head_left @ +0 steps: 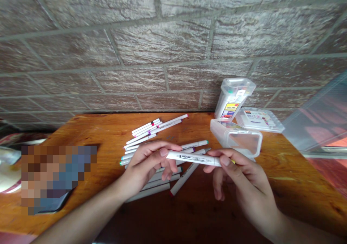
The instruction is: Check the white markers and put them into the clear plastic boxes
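Note:
A white marker pen [193, 158] with black print along its barrel is held level above the table. My left hand [148, 164] pinches its left end between thumb and fingers. At its right end my right hand [244, 179] does the same, and a bit of yellow shows by the fingertips. Beneath and behind the hands lie several more white marker pens [187, 175], with green, red and purple ends, some partly hidden by my left hand. A further group of marker pens [146, 127] rests farther back on the wood.
On the wooden table [94, 128], an upright clear case [230, 99] with markers stands near the brick wall [135, 56]. An open clear box [244, 142] lies before it, beside a flat clear case [260, 120]. A dark, partly pixelated device [56, 206] lies left.

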A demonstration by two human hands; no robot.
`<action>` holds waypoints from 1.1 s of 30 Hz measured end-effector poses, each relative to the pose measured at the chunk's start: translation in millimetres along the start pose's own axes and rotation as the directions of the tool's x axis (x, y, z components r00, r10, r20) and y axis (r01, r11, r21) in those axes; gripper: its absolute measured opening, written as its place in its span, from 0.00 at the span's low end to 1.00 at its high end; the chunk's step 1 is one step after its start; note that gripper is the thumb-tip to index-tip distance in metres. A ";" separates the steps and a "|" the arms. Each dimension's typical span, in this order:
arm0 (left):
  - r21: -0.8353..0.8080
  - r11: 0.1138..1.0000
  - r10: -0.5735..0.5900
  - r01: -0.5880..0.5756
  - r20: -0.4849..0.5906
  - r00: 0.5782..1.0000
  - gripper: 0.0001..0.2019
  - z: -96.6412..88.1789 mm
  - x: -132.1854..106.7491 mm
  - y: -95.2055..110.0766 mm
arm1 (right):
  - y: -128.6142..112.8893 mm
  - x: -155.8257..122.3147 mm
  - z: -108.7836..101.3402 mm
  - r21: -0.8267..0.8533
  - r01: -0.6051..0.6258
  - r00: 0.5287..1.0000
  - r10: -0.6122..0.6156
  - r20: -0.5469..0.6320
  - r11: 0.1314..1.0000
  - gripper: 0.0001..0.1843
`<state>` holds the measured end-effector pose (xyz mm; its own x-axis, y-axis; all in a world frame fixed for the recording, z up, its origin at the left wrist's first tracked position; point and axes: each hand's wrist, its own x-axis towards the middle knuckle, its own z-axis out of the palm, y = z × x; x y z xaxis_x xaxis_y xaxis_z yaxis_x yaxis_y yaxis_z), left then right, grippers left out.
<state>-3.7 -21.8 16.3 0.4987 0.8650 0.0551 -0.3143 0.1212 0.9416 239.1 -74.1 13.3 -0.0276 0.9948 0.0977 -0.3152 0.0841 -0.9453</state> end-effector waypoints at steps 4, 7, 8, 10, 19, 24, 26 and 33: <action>-0.022 1.000 0.005 -0.006 -0.010 1.000 0.13 -0.2 0.2 0.2 | 1.1 -1.2 -0.6 0.001 -0.029 1.000 0.029 0.002 1.000 0.12; -0.047 0.999 0.011 -0.012 -0.007 1.000 0.13 -0.3 -0.5 0.7 | 1.7 -1.2 -0.1 0.001 -0.034 0.999 0.034 0.000 0.999 0.13; -0.055 0.998 0.012 -0.013 -0.006 1.000 0.13 -0.4 -0.9 0.8 | 1.7 -1.1 0.2 0.003 -0.034 0.999 0.034 0.000 0.999 0.13; -0.066 0.998 0.015 -0.015 -0.007 1.000 0.13 -0.5 -1.6 1.0 | 1.7 -1.3 0.5 0.011 -0.031 1.000 0.031 0.000 0.999 0.13; -0.102 0.994 0.028 -0.031 -0.032 0.999 0.15 0.6 0.8 0.7 | 0.4 -4.6 -0.5 0.098 -0.051 0.999 0.050 0.017 0.994 0.14; -0.114 0.993 0.035 -0.039 -0.042 0.998 0.16 1.1 0.9 1.2 | -0.4 -4.9 -0.1 0.127 -0.052 0.998 0.049 0.031 0.991 0.14; -0.116 0.992 0.035 -0.040 -0.045 0.998 0.16 1.2 0.7 1.2 | -0.5 -5.2 -0.2 0.135 -0.055 0.998 0.051 0.035 0.989 0.15; -0.140 0.989 0.040 -0.042 -0.023 0.999 0.18 0.3 0.6 0.8 | 0.0 -6.1 -2.9 0.160 -0.081 0.996 0.075 0.041 0.984 0.15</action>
<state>-3.4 -21.3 17.2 0.4675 0.8799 0.0849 -0.4453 0.1515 0.8825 242.1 -79.9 11.8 -0.0906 0.9951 0.0391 -0.4594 -0.0069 -0.8882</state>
